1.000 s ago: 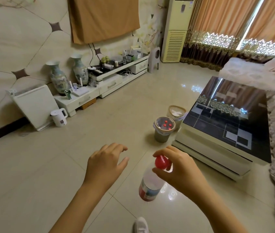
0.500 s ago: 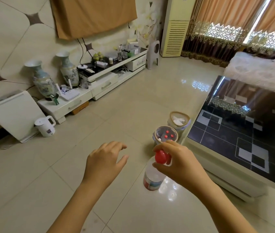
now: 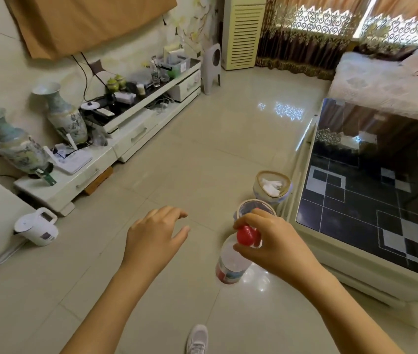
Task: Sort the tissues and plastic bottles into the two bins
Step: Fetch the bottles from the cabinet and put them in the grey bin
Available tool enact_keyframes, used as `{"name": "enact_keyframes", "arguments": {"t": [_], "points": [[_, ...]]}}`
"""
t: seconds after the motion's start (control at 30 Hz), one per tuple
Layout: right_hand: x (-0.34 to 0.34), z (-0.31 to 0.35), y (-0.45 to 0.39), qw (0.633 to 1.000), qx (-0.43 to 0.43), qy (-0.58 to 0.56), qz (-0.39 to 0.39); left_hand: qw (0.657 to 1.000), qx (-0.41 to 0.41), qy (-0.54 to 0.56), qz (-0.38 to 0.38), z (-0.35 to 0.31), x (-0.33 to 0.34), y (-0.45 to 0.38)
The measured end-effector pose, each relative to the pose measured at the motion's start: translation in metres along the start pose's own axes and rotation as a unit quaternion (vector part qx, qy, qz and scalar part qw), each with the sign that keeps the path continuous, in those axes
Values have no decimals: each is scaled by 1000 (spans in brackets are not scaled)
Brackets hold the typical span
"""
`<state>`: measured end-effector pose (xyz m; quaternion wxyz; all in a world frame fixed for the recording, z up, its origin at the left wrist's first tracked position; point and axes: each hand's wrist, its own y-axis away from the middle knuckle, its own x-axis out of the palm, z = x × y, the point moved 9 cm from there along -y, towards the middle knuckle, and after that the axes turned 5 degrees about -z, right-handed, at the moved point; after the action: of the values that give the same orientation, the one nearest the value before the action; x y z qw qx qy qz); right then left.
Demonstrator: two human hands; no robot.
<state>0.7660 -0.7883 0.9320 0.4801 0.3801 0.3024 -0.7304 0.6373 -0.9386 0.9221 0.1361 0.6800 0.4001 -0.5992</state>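
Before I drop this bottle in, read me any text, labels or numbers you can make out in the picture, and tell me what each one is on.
No text can be read.
Bottle held at the cap by the right hand: red, white and blue label, print blurred.
Kettle: small dark sticker, too small to read.
Box on the TV stand: label too small to read.
Bins: no visible lettering.
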Motion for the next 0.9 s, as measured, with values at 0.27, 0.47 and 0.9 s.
{"name": "enact_keyframes", "arguments": {"t": [0.27,0.47,0.9], "points": [[3,-45,-82,997,72,3,-12,997,70,25,29,-2,50,-119],[2,-105,-151,993,117,13,-25,994,100,28,41,-9,95,-205],[-28,-238,-306,982,189,1,-10,985,147,18,88,-44,186,-396]]}}
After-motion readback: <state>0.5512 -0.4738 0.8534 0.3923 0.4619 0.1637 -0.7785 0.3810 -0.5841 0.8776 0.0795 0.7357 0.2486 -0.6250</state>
